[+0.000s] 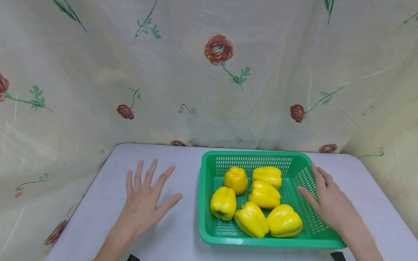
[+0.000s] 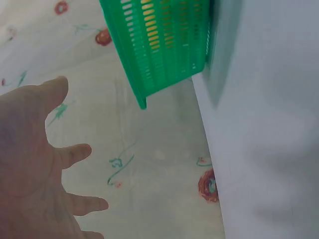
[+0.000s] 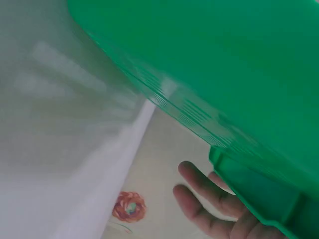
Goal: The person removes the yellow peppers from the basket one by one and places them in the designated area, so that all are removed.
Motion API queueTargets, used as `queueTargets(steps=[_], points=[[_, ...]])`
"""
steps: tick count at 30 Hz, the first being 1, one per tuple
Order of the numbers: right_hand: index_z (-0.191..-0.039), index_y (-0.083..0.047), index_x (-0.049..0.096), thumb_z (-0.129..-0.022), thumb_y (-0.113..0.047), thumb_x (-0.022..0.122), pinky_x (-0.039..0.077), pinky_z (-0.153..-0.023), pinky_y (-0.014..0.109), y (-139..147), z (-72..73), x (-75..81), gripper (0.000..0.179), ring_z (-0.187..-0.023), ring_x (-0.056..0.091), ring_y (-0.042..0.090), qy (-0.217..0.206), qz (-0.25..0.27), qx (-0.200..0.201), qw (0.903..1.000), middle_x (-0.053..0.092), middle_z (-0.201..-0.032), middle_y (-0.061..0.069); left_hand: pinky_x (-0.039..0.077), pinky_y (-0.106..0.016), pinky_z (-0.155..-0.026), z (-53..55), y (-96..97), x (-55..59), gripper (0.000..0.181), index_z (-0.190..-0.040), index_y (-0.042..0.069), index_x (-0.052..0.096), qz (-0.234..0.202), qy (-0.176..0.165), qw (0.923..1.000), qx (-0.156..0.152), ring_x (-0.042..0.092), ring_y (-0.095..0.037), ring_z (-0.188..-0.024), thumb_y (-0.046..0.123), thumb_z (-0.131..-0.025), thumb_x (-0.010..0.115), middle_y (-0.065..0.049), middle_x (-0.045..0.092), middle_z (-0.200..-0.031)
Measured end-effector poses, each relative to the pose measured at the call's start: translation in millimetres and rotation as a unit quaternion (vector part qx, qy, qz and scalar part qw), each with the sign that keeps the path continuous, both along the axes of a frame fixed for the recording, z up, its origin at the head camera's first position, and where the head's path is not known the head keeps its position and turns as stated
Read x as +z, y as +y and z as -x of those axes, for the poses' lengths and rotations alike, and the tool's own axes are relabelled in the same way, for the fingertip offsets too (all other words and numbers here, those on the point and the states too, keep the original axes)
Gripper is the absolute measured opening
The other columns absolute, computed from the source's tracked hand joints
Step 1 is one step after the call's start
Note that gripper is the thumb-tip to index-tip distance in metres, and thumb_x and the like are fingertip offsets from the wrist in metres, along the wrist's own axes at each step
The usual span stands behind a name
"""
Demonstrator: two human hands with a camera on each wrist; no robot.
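A green plastic basket (image 1: 205,203) with slotted walls stands on the white table, holding several yellow bell peppers (image 1: 264,194). My right hand (image 1: 336,203) is at the basket's right rim, its thumb over the inner side. From the right wrist view, the curved fingers (image 3: 204,199) of that hand come up along the outside, under the rim's lip. To the left of the basket, my left hand (image 1: 143,201) hovers over the table with fingers spread and nothing in it. The left wrist view shows that hand's palm (image 2: 30,159) apart from the basket's side wall (image 2: 159,45).
A white-covered table (image 1: 183,224) bears the basket. Pale floral cloth (image 1: 261,72) hangs behind the table's back edge and down both sides. Dark strap ends show at the bottom of the head view near both wrists.
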State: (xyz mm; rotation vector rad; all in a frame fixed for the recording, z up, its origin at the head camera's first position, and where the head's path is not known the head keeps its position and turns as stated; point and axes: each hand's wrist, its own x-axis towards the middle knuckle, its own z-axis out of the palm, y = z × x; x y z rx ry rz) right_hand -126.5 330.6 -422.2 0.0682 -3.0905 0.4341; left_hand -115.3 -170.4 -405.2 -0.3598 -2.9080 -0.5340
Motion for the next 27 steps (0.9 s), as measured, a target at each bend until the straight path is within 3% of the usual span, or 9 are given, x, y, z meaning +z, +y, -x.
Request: queueTargets(steps=[5,11,15,19,24,27], points=[[-0.168,0.009,0.003,-0.115,-0.034,0.049,0.044,-0.104,0.082,-2,0.4,-4.8,0.082,-0.136,0.041,0.073,0.01,0.021,0.0,0.9997,0.021,-0.162,0.05,0.025,-0.084,-0.121,-4.8,12.3,4.1,0.063,-0.156,0.036,0.055,0.0,0.022,0.9993,-0.029,0.024,-0.058,-0.161,0.063,-0.099,0.067,-0.016,0.034,-0.176],[-0.164,0.016,0.013,-0.113,-0.011,0.052,0.051,-0.094,0.079,-6,0.9,-8.1,0.07,-0.124,0.052,0.073,0.063,0.004,0.018,0.9979,0.03,-0.156,0.052,0.041,-0.079,-0.115,-7.1,23.7,7.1,0.053,-0.147,0.036,0.063,-0.003,0.045,0.9969,-0.065,0.044,-0.054,-0.153,0.057,-0.099,0.072,-0.009,0.047,-0.169],[-0.165,0.016,0.012,-0.112,-0.007,0.051,0.056,-0.086,0.075,-6,-1.2,-7.9,0.069,-0.114,0.06,0.071,0.062,-0.011,0.017,0.9979,0.031,-0.155,0.051,0.047,-0.074,-0.114,-6.8,33.0,7.4,0.048,-0.144,0.035,0.066,-0.01,0.05,0.9943,-0.094,0.051,-0.05,-0.149,0.052,-0.1,0.074,-0.006,0.053,-0.165],[-0.166,0.013,0.008,-0.112,-0.007,0.049,0.059,-0.081,0.072,-5,-2.2,-6.5,0.071,-0.107,0.064,0.069,0.04,-0.018,0.009,0.999,0.028,-0.157,0.051,0.047,-0.068,-0.117,-3.9,44.8,8.3,0.042,-0.142,0.034,0.067,-0.014,0.044,0.9886,-0.143,0.052,-0.045,-0.15,0.046,-0.102,0.072,-0.004,0.055,-0.163],[-0.167,0.012,0.007,-0.112,-0.007,0.049,0.06,-0.08,0.071,-5,-2.6,-6.2,0.072,-0.104,0.066,0.067,0.035,-0.021,0.004,0.9992,0.027,-0.157,0.051,0.045,-0.067,-0.12,1.8,57.9,9.3,0.041,-0.143,0.032,0.066,0.014,0.041,0.977,-0.209,0.05,-0.046,-0.151,0.043,-0.103,0.072,-0.009,0.056,-0.162],[-0.167,0.012,0.008,-0.111,-0.006,0.051,0.06,-0.076,0.069,-6,-3.9,-7.7,0.073,-0.096,0.068,0.065,0.048,-0.023,0.01,0.9985,0.03,-0.154,0.052,0.045,-0.067,-0.12,4.5,65.4,9.3,0.042,-0.143,0.03,0.065,0.023,0.03,0.973,-0.228,0.05,-0.047,-0.151,0.042,-0.104,0.071,-0.011,0.055,-0.162]])
